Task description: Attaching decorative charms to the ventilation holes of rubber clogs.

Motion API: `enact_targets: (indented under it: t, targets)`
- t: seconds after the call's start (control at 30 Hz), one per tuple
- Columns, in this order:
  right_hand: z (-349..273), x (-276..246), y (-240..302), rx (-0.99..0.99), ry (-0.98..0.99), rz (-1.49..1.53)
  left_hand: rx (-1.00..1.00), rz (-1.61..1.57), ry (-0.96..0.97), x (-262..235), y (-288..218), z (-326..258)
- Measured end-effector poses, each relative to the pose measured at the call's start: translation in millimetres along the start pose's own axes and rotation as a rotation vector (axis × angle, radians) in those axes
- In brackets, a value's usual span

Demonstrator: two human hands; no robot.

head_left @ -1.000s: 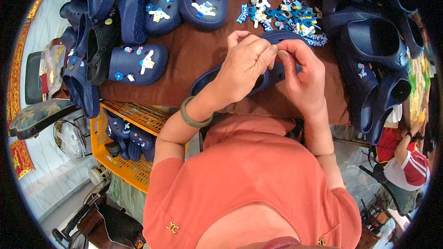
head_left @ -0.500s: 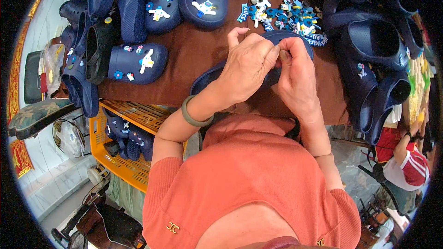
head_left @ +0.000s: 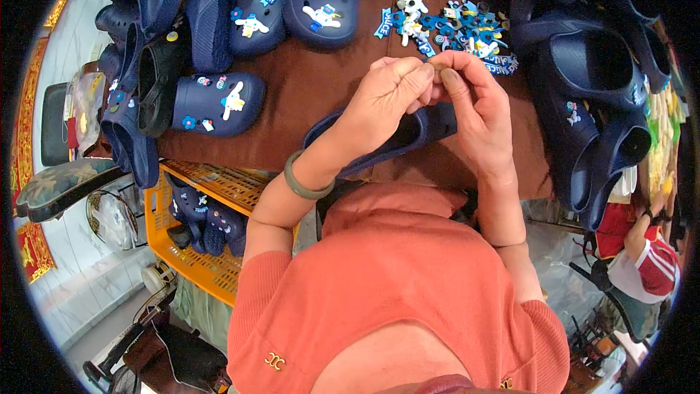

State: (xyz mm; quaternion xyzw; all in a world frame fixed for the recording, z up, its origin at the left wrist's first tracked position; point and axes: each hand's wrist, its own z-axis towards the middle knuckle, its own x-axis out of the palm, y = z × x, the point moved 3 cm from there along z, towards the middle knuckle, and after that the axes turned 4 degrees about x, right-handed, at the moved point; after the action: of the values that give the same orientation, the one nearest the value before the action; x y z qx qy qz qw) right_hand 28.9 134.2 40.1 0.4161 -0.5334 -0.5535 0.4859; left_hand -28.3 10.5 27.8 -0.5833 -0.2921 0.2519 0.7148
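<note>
My left hand (head_left: pixel 386 98) and my right hand (head_left: pixel 481 113) meet above a navy clog (head_left: pixel 440 122) lying on the brown tabletop (head_left: pixel 284 113). Both are closed, thumbs and forefingers pinched together tip to tip. Whatever is between the fingertips is too small or covered to make out. My hands and left forearm hide part of the clog. Just beyond my fingers lies a loose pile of shoe charms (head_left: pixel 470 29), blue, white and yellow, with white character figures and lettered ribbons among them.
A charm-covered navy clog (head_left: pixel 244 98) rests at the left, with more clogs (head_left: pixel 321 0) along the far side. Navy clogs (head_left: pixel 594 66) are stacked at the right. Below the table's left edge, a yellow plastic crate (head_left: pixel 197 266) holds clogs. Another person's arm (head_left: pixel 638 230) shows at far right.
My hands have lifted slightly off the clog's toe, and my left fingers have curled in. More of the clog's opening shows beneath them.
</note>
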Motion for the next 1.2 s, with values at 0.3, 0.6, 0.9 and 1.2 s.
enact_targets:
  t: [0.3, 0.6, 0.9, 1.2]
  targets:
    - [0, -3, 8, -0.076, 0.014, -0.107, 0.171, 0.283, -0.031, -6, -8, -4]
    - [-1, -4, 18, -0.281, -0.014, -0.361, 0.219, 0.348, -0.002, -8, -10, -5]
    - [-4, -10, 26, -0.438, 0.011, -0.626, 0.216, 0.347, 0.090, -12, -7, -5]
    - [-10, -7, 24, -0.455, -0.024, -0.633, 0.312, 0.552, 0.045, -6, -13, -6]
